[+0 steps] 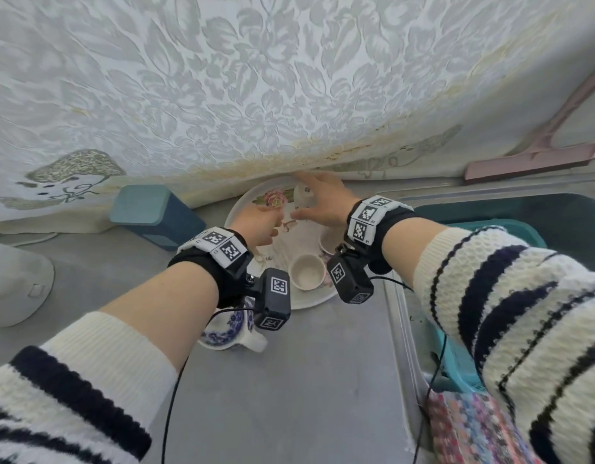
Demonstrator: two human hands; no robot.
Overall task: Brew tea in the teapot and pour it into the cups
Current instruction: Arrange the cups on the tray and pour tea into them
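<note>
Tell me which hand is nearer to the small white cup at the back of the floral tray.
Right. The right hand is spread open right beside the small white cup, seemingly touching it. The left hand hovers lower over the floral tray, clearly short of it.

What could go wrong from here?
Right hand reaches for the small cup at the tray's far edge, tight against the hanging cloth: it could snag or tip. Wrist modules and cables dangle just above the near cup and blue-and-white teapot; pulling back may knock either.
</note>
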